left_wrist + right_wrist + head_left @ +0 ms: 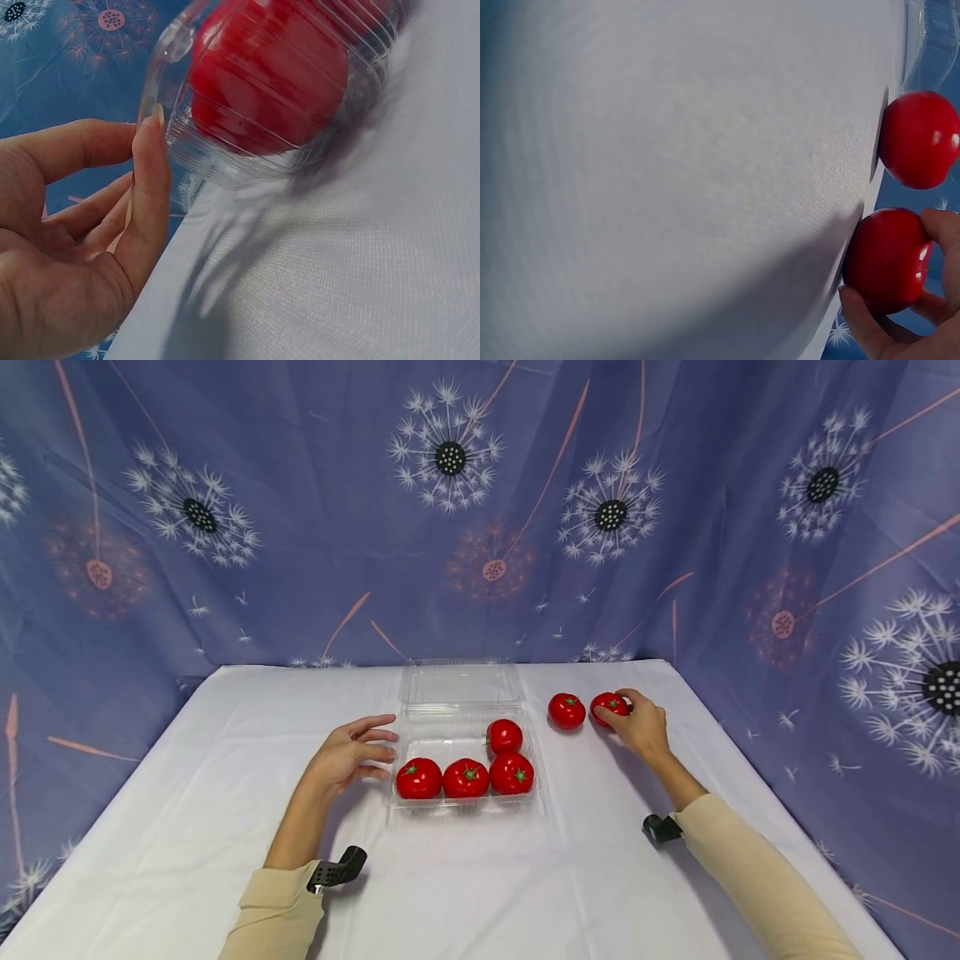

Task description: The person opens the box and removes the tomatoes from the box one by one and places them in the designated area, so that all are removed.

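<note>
In the head view my right hand point(641, 722) holds a red tomato point(608, 708) at the right of the white table, thumb on one side and fingers on the other. The right wrist view shows that tomato point(889, 261) low against the cloth. Just left of it sits another tomato point(566, 712). My left hand point(348, 753) is at the left side of a clear plastic clamshell box point(442, 748), fingers spread and loosely bent. In the left wrist view its fingertips point(152, 127) are at the box's rim. Several tomatoes point(466, 777) lie in the box, along its front and right side.
The box's hinged lid point(461, 685) lies folded back towards the far table edge. A white cloth point(465, 885) covers the table. Behind it hangs a blue curtain point(322, 510) with dandelion prints. A black wrist camera point(337, 870) is on each forearm.
</note>
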`<state>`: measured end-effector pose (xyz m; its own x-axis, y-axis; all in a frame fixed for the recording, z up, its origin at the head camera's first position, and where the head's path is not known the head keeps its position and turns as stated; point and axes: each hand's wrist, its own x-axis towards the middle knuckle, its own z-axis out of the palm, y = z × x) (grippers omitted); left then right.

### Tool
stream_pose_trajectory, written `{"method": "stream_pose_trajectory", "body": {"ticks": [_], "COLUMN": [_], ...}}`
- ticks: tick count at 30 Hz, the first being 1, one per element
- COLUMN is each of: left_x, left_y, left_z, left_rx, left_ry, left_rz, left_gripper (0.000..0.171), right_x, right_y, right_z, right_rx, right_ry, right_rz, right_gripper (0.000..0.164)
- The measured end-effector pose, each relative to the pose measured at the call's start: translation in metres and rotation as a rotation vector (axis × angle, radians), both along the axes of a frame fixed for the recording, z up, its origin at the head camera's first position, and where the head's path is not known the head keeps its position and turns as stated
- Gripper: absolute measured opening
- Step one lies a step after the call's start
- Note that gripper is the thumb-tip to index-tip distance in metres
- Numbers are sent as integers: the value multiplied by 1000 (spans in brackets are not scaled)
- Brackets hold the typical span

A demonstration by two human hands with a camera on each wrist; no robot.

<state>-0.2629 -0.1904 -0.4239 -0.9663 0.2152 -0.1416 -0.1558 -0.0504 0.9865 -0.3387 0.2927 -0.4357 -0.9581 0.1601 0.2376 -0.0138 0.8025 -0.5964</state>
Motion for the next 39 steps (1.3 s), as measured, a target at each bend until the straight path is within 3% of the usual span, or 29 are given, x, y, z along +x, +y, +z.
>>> {"method": "stream_pose_trajectory", "body": {"ticks": [16, 24, 39], "left_x": [-1, 1, -1], "left_y": [-3, 0, 0], "left_z": [0, 0, -2], "left_rx": [1, 0, 10], "left_ry": [1, -6, -14], "left_rz": [15, 1, 10], "left_gripper": [75, 73, 74], "right_x": [0, 3, 2], "right_y": [-5, -4, -5], "right_z": [1, 4, -1], "right_rx": [8, 16, 39], "right_ry": [3, -40, -7], "right_rz": [30, 10, 36], "right_gripper": [61, 61, 62]}}
